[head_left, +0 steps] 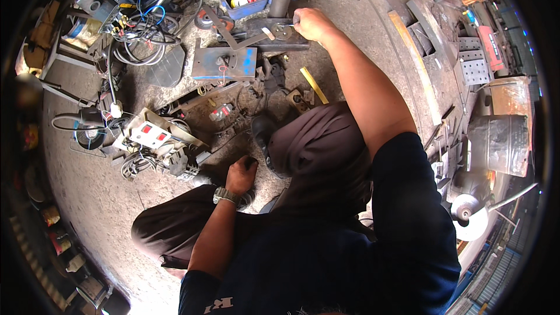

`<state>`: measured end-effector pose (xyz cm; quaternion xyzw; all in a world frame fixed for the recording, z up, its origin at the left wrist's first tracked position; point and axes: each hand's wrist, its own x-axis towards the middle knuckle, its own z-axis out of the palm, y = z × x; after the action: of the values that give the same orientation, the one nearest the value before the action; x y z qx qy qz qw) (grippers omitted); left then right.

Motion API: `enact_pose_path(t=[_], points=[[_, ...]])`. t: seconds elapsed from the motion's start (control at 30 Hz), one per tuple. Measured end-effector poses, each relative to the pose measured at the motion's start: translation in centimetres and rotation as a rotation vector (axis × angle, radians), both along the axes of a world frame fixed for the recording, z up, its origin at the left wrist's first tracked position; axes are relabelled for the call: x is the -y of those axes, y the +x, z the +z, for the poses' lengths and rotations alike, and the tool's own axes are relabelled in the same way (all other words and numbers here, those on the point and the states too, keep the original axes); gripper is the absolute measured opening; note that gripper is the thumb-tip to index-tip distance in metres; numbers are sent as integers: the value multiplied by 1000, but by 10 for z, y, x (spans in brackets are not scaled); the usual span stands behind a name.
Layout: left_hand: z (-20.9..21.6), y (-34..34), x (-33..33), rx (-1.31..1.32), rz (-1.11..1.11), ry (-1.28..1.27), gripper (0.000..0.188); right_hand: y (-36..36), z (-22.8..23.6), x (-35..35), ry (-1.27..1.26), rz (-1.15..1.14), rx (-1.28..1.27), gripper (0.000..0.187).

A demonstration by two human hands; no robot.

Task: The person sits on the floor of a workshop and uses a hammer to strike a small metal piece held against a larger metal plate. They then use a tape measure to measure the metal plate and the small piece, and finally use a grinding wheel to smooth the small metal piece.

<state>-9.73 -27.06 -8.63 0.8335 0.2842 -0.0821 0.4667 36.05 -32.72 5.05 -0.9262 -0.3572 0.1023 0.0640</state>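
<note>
My right hand is stretched out at the far side, its fingers pinched on what looks like a thin rod. The rod lies over a small round metal disc on a dark steel block. An angled flat metal strip reaches from the disc toward a steel plate with blue marks. Beside that block stands a short metal pipe. Near my left foot, my left hand hangs closed with curled fingers, and I see nothing in it.
A blue toolbox sits at the far side. Tangled cables and a power strip lie to the left. An angle grinder rests near my boot. Metal offcuts, a perforated plate and a drum crowd the right.
</note>
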Motion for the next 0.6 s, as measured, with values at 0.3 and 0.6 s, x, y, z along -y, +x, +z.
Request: enact_pose_path(t=[0.3, 0.6], points=[[3, -1, -3, 7, 4, -28, 36, -1, -1, 0, 14, -1, 16, 34], [6, -1, -2, 28, -2, -22, 36, 6, 15, 5, 28, 21, -104, 34]])
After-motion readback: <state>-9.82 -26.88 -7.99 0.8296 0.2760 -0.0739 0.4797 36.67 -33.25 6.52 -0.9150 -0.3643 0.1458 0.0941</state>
